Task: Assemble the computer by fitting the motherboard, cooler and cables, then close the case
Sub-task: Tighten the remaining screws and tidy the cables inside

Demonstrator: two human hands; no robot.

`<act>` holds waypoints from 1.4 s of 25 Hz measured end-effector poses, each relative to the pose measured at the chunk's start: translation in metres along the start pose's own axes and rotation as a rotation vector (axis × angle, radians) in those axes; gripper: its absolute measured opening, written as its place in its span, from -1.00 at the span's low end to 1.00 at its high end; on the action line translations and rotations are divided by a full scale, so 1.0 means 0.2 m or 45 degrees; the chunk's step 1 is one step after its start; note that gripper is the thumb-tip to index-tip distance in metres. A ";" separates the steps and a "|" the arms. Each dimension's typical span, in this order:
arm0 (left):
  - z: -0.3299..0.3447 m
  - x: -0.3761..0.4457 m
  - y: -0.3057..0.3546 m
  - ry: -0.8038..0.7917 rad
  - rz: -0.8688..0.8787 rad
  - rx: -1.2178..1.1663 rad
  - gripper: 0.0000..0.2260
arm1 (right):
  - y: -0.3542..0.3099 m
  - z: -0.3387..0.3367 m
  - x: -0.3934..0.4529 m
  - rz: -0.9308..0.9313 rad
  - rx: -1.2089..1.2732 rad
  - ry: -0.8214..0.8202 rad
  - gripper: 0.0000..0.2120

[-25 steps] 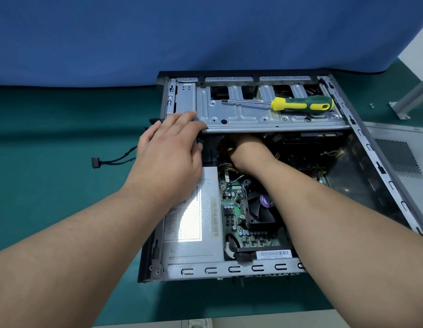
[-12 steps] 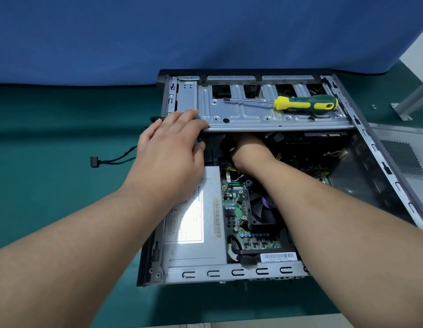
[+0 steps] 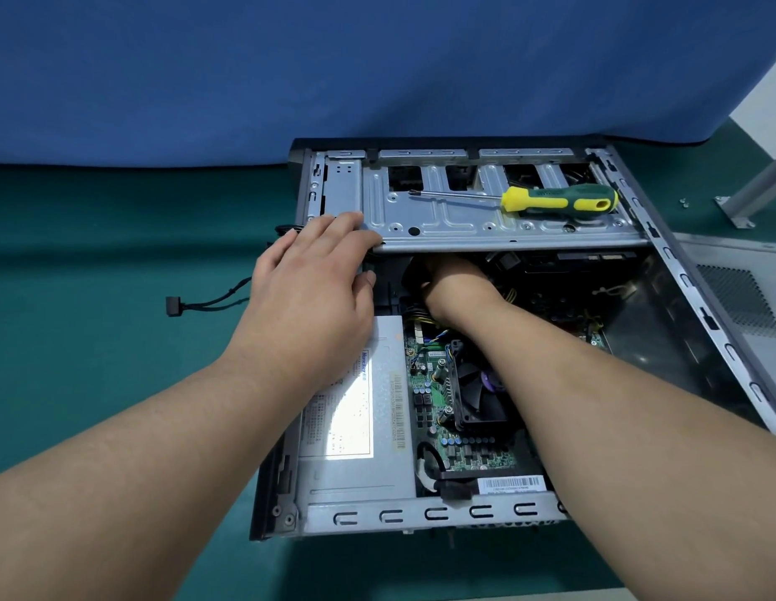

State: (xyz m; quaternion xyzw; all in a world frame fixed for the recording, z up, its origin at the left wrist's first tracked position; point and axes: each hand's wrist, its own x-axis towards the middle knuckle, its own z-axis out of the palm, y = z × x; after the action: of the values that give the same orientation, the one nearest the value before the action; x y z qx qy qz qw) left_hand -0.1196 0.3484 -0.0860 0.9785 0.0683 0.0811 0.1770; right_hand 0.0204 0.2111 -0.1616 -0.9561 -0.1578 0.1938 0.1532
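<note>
A yellow-and-green screwdriver (image 3: 555,200) lies on the metal drive cage (image 3: 477,219), up and to the right of the left hand (image 3: 310,292). To that hand's left a black cable with a flat plug (image 3: 174,305) trails over the green table (image 3: 95,340). The loose side panel (image 3: 741,297) lies flat on the table, right of the right hand (image 3: 457,281), with two small screws (image 3: 683,202) and a grey metal leg (image 3: 754,190) farther up.

The open computer case (image 3: 442,516) lies on its side mid-table. Below the left hand sits the silver power supply (image 3: 360,427). Just right of it are the green motherboard (image 3: 425,396) and the black fan cooler (image 3: 475,388), partly covered by the right forearm.

The left hand's grip is spread, its fingers flat on the front-left corner of the drive cage. The right hand reaches under the cage's front edge. Its fingers are hidden in the dark there, so its grip cannot be told. Yellow wires (image 3: 420,316) show just beside its wrist.
</note>
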 end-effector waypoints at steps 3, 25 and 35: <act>0.00 0.00 0.00 -0.001 0.002 0.007 -0.63 | 0.00 0.00 -0.01 -0.020 0.000 0.008 -0.66; 0.00 0.00 0.01 0.014 -0.007 0.002 -0.64 | -0.03 -0.01 0.01 0.015 0.016 -0.008 -0.70; 0.00 0.01 0.00 0.014 -0.001 0.001 -0.63 | -0.04 -0.01 0.01 -0.073 -0.145 0.000 -0.75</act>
State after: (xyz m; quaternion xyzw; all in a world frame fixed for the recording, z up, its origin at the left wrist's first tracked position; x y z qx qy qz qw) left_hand -0.1181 0.3479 -0.0864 0.9781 0.0695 0.0863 0.1761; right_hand 0.0205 0.2184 -0.1564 -0.9584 -0.1957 0.1800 0.1038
